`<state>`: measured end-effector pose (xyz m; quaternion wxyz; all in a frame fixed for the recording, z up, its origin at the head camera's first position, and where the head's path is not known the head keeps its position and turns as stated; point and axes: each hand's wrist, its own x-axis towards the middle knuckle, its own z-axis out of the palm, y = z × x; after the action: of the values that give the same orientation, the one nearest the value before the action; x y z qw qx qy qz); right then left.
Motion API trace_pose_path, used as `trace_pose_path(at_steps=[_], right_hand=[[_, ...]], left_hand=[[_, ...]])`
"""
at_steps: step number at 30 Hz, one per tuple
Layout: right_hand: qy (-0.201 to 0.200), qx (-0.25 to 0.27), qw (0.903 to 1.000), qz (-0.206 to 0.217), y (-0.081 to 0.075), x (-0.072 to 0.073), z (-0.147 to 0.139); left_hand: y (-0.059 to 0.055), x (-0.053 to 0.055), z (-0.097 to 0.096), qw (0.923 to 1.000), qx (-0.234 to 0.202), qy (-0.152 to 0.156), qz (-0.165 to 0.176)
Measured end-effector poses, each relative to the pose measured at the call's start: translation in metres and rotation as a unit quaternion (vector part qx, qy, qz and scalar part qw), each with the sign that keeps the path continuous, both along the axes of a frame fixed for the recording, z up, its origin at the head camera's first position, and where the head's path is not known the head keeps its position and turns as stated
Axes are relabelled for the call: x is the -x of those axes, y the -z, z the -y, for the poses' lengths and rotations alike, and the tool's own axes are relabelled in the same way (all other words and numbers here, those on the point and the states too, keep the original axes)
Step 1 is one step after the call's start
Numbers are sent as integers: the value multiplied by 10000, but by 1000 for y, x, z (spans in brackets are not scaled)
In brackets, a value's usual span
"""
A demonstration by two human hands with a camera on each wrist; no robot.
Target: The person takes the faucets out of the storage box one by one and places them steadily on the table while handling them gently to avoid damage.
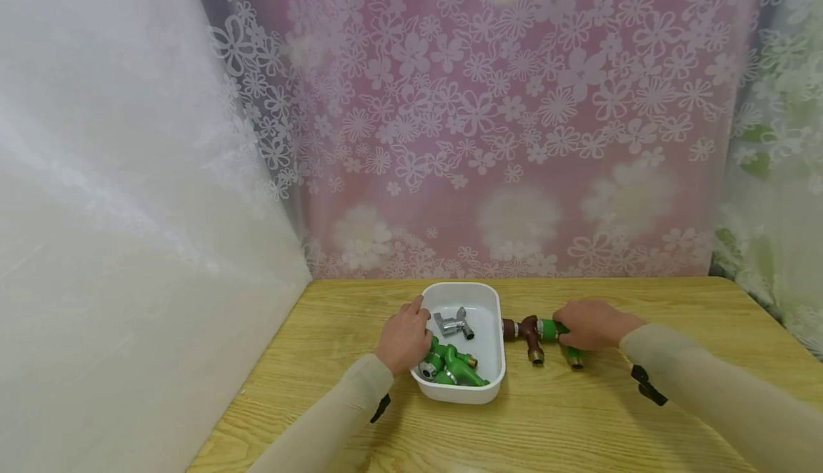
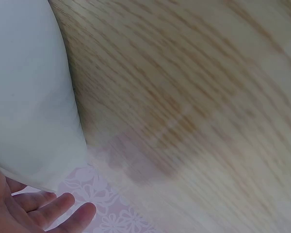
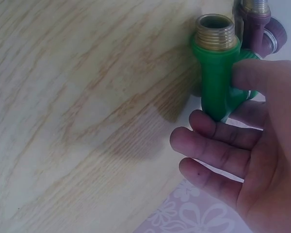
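Note:
At the left rim of a white plastic tub (image 1: 500, 348), my left hand (image 1: 405, 337) grips the edge, with several fingers outside the wall in the left wrist view. Inside the tub lie a chrome tap (image 1: 453, 325) and a few green plastic taps (image 1: 463, 371) in a heap. Right of the tub, my right hand (image 1: 591, 324) pinches a green tap (image 3: 216, 82) between thumb and fingers; its brass threaded outlet (image 3: 215, 33) shows. A maroon tap (image 1: 531, 334) with a brass end lies between that green tap and the tub wall.
Everything stands on a wood-grain table (image 1: 360, 430). A pink flowered curtain (image 1: 508, 173) hangs along the table's far edge. White sheeting (image 1: 141, 208) closes off the left side, and a pale patterned sheet (image 1: 778, 194) hangs at the right.

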<state>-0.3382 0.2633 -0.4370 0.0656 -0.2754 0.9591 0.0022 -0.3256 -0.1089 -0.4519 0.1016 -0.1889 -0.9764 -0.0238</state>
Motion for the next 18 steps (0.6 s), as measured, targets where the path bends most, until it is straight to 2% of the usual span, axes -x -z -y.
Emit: trace_pose_path(at_steps=[10, 18], right_hand=[[34, -70, 10000, 19, -1, 1, 0], [47, 100, 9999, 49, -1, 1, 0]], left_hand=[[1, 2, 0, 10000, 55, -37, 35], [1, 1, -1, 10000, 30, -24, -2]])
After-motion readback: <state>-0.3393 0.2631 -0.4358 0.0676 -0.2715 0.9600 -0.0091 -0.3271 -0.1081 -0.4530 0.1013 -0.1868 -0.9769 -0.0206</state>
